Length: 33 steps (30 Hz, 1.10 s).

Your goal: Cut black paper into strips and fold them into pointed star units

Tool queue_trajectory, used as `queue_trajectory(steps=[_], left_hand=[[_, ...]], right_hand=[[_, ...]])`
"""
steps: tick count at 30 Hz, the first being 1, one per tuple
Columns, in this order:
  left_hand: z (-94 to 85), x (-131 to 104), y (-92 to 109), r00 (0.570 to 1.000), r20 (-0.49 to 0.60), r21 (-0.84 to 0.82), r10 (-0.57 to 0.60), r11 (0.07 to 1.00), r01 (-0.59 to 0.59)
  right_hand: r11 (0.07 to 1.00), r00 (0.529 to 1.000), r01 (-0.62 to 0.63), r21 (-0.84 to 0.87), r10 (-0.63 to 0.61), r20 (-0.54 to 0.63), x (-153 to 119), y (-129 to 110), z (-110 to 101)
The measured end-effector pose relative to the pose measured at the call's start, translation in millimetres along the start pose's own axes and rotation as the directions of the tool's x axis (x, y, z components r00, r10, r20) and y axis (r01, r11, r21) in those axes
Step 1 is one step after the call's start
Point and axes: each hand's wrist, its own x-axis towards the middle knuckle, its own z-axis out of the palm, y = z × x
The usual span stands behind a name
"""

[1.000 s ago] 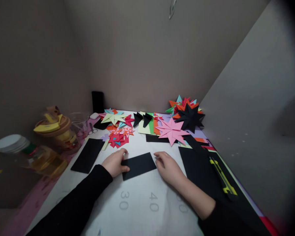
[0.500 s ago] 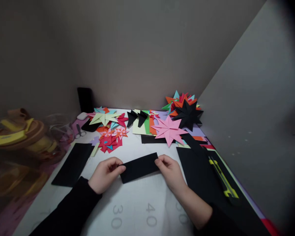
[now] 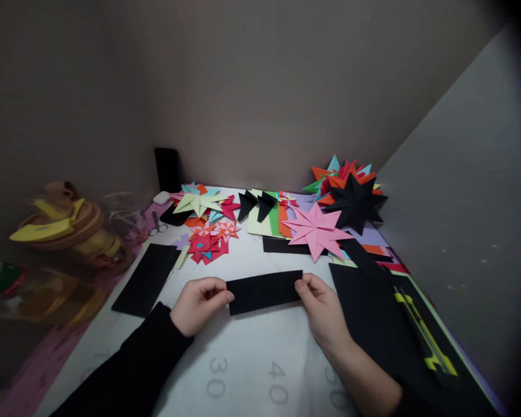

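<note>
A black paper strip (image 3: 264,293) stretches between my two hands above the white mat. My left hand (image 3: 203,302) pinches its left end between thumb and fingers. The right end is pinched by my right hand (image 3: 323,304). Another piece of black paper (image 3: 145,280) lies to the left of my left hand. Beyond the strip are a pink paper star (image 3: 316,230), a pale yellow star (image 3: 198,202) and two small black folded pieces (image 3: 247,204). A large black sheet (image 3: 373,313) lies to the right of my right hand.
On the black sheet rests a yellow-and-black cutter (image 3: 425,333). Black and coloured stars (image 3: 356,200) are heaped at the back right. A phone (image 3: 167,168) leans on the wall, with scissors (image 3: 158,223) nearby. A brown round container (image 3: 65,226) and a bottle (image 3: 8,278) stand left.
The view has shifted, so most items appear farther right. The strip is less slanted and seems more stretched out, with my hands slightly farther apart. Both hands keep hold of it.
</note>
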Motion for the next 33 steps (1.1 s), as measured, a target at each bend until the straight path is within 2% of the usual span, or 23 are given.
queue_trajectory(steps=[6,11,15,20,27,33], left_hand=[[1.3,-3,-2,1.0,-0.017,-0.047,0.016,0.999,-0.016],[2.0,-3,-4,0.993,-0.09,-0.045,0.075,0.996,-0.079],[0.3,-2,-5,0.98,-0.178,-0.031,0.094,0.994,-0.101],[5.3,0,-10,0.962,-0.268,-0.099,0.058,0.991,-0.087],[30.0,-6,-13,0.933,-0.359,-0.192,0.005,0.978,-0.079],[35.7,-9,-3,0.928,-0.373,-0.292,0.002,0.949,-0.119]], right_hand=[[0.999,1.0,-0.002,0.05,0.002,-0.011,0,6,-1],[0.999,1.0,0.008,0.044,-0.007,-0.022,-4,-2,0],[0.993,0.999,0.005,0.12,-0.01,0.035,-3,-8,3],[0.964,0.98,-0.138,0.226,0.1,0.174,-1,-7,7],[0.897,0.94,-0.288,0.336,0.197,0.28,-8,-5,24],[0.901,0.954,-0.277,0.334,0.217,0.206,-10,-21,35]])
